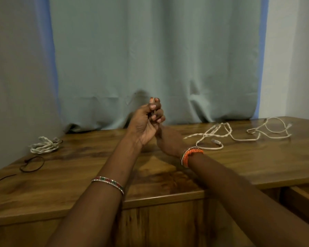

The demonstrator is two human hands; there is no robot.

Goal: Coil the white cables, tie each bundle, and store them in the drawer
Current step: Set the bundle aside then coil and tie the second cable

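Above the middle of the wooden table point(78, 184), the left hand point(144, 125) and right hand point(168, 139) are clasped together, holding nothing visible; one coiled cable point(43, 146) lies far left, apparently finished, while loose white cables point(239, 133) wait far right.

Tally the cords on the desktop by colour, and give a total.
White, coiled bundle: 1
White, loose cables: 2, as far as the tangle shows
Dark thin cord: 1
Total: 4
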